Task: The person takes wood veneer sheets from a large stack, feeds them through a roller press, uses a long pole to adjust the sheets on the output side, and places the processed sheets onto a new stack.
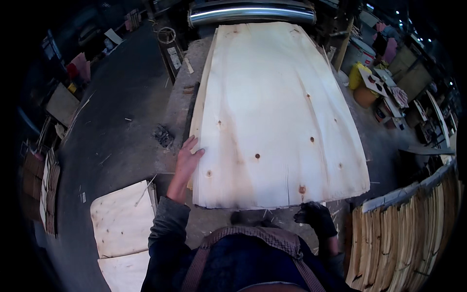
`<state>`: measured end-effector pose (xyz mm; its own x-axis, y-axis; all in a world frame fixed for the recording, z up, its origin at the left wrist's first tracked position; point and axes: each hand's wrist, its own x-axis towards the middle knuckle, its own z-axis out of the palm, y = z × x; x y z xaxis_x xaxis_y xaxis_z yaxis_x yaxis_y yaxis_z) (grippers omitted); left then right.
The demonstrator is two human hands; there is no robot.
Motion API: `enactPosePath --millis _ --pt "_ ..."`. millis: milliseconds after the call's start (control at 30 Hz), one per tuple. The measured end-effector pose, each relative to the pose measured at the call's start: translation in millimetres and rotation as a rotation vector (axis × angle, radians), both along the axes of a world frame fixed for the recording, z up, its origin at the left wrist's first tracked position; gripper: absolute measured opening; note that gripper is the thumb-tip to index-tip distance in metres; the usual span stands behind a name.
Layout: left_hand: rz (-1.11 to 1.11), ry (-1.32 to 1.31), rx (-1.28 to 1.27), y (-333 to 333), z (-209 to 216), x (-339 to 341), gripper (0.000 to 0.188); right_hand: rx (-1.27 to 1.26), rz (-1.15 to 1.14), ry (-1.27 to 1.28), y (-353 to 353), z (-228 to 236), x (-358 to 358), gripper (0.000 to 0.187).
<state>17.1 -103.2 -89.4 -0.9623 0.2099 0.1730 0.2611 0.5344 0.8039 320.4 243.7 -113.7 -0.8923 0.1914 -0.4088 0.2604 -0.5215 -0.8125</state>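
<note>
A large pale wood veneer sheet (272, 107) with dark knots lies on top of a stack in front of me. My left hand (186, 163), bare, is at the stack's left edge near the front corner. Its fingers are stretched forward along the edge and its thumb is spread toward the top sheet. My right hand (317, 220), in a dark glove, is at the near edge, right of the middle. Its fingers are dark and blurred against the shadow, so whether they pinch the sheet's edge is unclear.
A shiny metal roller (253, 14) spans the far end of the stack. More veneer sheets (121, 219) lie low at my left. At the right stands a row of upright veneer sheets (394, 243). A yellow bag (357, 75) and buckets stand farther back.
</note>
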Motion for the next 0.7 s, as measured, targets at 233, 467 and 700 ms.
enactPosePath --millis 233,467,700 --pt "-0.059 -0.323 0.623 6.2 24.0 1.0 0.041 -0.244 -0.219 0.105 -16.9 4.1 1.3 0.029" --pt "0.051 0.221 -0.446 9.6 -6.4 16.2 0.036 -0.103 -0.229 0.039 -23.7 3.6 3.1 0.031" --pt "0.031 0.037 -0.154 10.9 -13.7 13.7 0.040 -0.105 -0.318 0.043 -40.9 7.4 0.2 0.029"
